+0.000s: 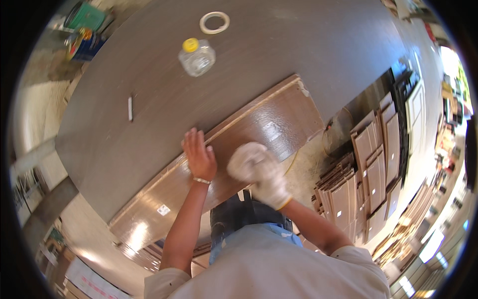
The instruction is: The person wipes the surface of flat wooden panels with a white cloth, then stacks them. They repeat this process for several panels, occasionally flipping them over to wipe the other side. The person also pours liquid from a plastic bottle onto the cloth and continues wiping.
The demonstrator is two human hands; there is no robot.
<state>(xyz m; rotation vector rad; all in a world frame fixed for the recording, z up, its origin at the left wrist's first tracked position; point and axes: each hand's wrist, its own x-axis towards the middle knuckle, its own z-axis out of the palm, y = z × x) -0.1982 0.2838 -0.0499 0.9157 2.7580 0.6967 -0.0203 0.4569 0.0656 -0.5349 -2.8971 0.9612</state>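
A long brown wooden panel [249,129] with a glossy, wet-looking face and a raised far edge lies slantwise along the near side of the table. My left hand [200,157] is bare and rests flat near the panel's far edge, its fingers stretched out. My right hand [271,187] wears a white work glove and presses a bunched whitish cloth [241,162] against the middle of the panel. Motion blurs the glove and the cloth, so the single fingers do not show. A small white label [163,210] sits near the panel's left end.
On the large dark table [154,60] are a clear plastic bottle [198,59] with a yellow cap, a roll of tape [214,23] and a white pen-like stick [130,108]. Stacked brown panels [371,174] stand at the right. Green [84,17] and blue [88,47] buckets are at the far left.
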